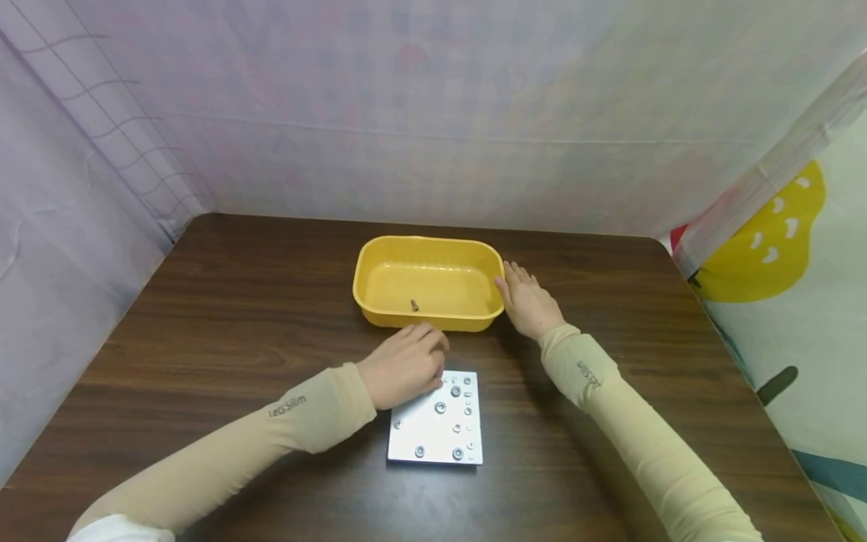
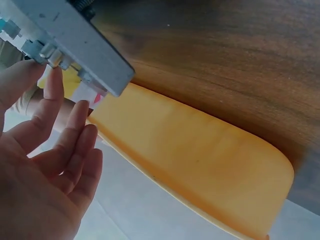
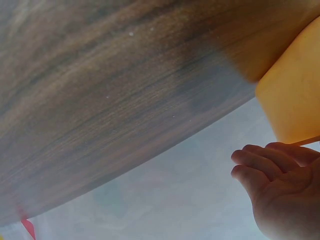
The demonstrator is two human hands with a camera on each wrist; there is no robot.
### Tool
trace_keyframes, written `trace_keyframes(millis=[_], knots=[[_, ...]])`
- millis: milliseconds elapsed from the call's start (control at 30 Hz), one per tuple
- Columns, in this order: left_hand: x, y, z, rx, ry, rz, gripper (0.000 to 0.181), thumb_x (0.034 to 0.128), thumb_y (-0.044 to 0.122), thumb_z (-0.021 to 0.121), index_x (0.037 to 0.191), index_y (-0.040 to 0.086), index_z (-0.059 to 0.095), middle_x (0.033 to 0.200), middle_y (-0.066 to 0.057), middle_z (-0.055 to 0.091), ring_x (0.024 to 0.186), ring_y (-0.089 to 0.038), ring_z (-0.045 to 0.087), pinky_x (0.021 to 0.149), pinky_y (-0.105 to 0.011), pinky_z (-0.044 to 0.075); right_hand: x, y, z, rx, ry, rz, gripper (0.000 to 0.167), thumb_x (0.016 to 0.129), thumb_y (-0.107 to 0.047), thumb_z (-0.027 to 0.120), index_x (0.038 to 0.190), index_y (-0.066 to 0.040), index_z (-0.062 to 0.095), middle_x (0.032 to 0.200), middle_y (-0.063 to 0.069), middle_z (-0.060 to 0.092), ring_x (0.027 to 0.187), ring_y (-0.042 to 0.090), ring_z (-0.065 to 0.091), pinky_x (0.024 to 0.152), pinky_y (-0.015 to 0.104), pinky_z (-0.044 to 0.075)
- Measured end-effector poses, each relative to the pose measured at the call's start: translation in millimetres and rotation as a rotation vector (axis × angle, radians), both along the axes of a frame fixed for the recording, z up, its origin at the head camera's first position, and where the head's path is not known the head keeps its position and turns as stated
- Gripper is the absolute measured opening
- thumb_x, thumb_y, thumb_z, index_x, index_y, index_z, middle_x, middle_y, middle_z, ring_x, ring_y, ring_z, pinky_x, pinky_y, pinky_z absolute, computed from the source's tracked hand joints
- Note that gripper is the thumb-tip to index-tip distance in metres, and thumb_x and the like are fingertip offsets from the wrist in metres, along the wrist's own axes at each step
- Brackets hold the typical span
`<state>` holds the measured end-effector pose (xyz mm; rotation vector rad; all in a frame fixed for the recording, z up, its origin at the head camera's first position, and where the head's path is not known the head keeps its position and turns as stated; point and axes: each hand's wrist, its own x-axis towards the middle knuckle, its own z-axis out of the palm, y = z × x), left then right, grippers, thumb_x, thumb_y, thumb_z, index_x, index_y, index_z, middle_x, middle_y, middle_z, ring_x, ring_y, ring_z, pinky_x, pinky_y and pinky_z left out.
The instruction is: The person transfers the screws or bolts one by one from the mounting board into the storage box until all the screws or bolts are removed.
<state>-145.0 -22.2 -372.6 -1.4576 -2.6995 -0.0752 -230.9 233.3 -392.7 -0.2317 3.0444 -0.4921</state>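
Note:
A silver metal plate studded with several socket-head bolts lies on the table in the head view. Over its far left corner is my left hand. The left wrist view shows that thumb and index finger pinching a small bolt at the plate's face; the other fingers are loosely bent. Beyond the plate stands a yellow plastic basin, with one small screw inside near the front wall. My right hand rests against the basin's right side, its fingers extended along the rim.
The dark wood-grain table reaches back to a pale hanging cloth. Another cloth with a yellow fruit print hangs past the right edge.

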Motion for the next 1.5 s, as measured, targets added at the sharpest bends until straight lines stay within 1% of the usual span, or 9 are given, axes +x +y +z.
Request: trace_keyframes(millis=[233,433,533,633,800,1000,1233,1300,1500], knots=[[1.0,1.2,-4.2,-0.030,0.054,-0.006,0.021,0.0968,0.030,0.063,0.099,0.011,0.071,0.124,-0.007,0.062,0.120,-0.023,0.052,0.108,-0.036,0.045,0.7,0,0.3,0.003,-0.008,-0.002,0.059,0.109,-0.033,0.025,0.152,0.007,0.022,0.157,0.028,0.025,0.147,0.042,0.024,0.123,0.052,0.018],[1.3,1.8,-5.3,-0.046,0.104,0.001,0.028,0.0991,0.030,0.059,0.111,0.007,0.069,0.125,-0.007,0.061,0.121,-0.022,0.053,0.109,-0.036,0.044,1.7,1,0.6,0.000,-0.001,-0.002,0.059,0.109,-0.033,0.025,0.152,0.007,0.023,0.157,0.028,0.026,0.147,0.043,0.025,0.123,0.052,0.018],[1.0,1.4,-1.9,-0.038,0.132,-0.003,0.028,0.0997,0.028,0.057,0.112,0.006,0.068,0.125,-0.007,0.062,0.120,-0.022,0.053,0.108,-0.035,0.044,1.4,2,0.9,0.000,0.002,-0.003,0.058,0.109,-0.033,0.025,0.152,0.007,0.024,0.157,0.028,0.026,0.146,0.043,0.024,0.123,0.052,0.018],[0.3,0.5,3.8,-0.032,0.155,-0.010,0.025,0.0998,0.026,0.057,0.109,0.006,0.068,0.124,-0.007,0.062,0.119,-0.022,0.054,0.108,-0.035,0.044,1.1,2,1.2,-0.002,0.003,-0.005,0.058,0.109,-0.032,0.025,0.152,0.007,0.024,0.157,0.028,0.025,0.147,0.043,0.024,0.123,0.052,0.018],[-3.4,-1.7,16.8,-0.037,0.156,0.001,0.024,0.1008,0.028,0.056,0.108,0.009,0.069,0.125,-0.008,0.062,0.122,-0.024,0.052,0.111,-0.038,0.043,0.6,3,1.4,-0.006,0.007,-0.004,0.058,0.109,-0.033,0.025,0.152,0.007,0.024,0.158,0.028,0.025,0.147,0.043,0.024,0.123,0.052,0.018],[-15.5,-6.4,30.8,-0.025,0.166,0.045,0.024,0.1008,0.029,0.057,0.108,0.009,0.068,0.129,-0.008,0.060,0.126,-0.025,0.051,0.111,-0.038,0.042,0.3,2,1.4,-0.011,0.007,-0.003,0.059,0.109,-0.034,0.024,0.152,0.006,0.024,0.157,0.028,0.026,0.147,0.043,0.024,0.123,0.052,0.018],[-33.5,-13.5,42.2,0.064,0.175,0.088,0.017,0.0991,0.023,0.061,0.103,0.007,0.067,0.129,-0.012,0.059,0.125,-0.028,0.052,0.110,-0.041,0.044,0.7,0,2.3,-0.002,0.000,-0.007,0.059,0.109,-0.034,0.025,0.152,0.006,0.023,0.157,0.028,0.026,0.147,0.043,0.024,0.123,0.052,0.018],[-40.6,-14.6,45.0,0.064,0.170,0.102,0.016,0.0994,0.022,0.060,0.102,0.007,0.066,0.130,-0.013,0.058,0.126,-0.030,0.051,0.110,-0.043,0.044,0.7,0,2.5,-0.002,0.000,-0.007,0.059,0.109,-0.034,0.025,0.152,0.006,0.024,0.157,0.028,0.026,0.147,0.043,0.024,0.123,0.052,0.018],[-63.8,-15.3,51.4,0.010,0.156,0.162,0.021,0.1023,0.023,0.055,0.106,0.005,0.065,0.135,-0.015,0.054,0.129,-0.032,0.048,0.112,-0.044,0.042,1.5,-1,1.9,-0.009,0.001,-0.007,0.058,0.109,-0.033,0.025,0.152,0.006,0.024,0.158,0.027,0.025,0.147,0.043,0.024,0.123,0.052,0.018]])
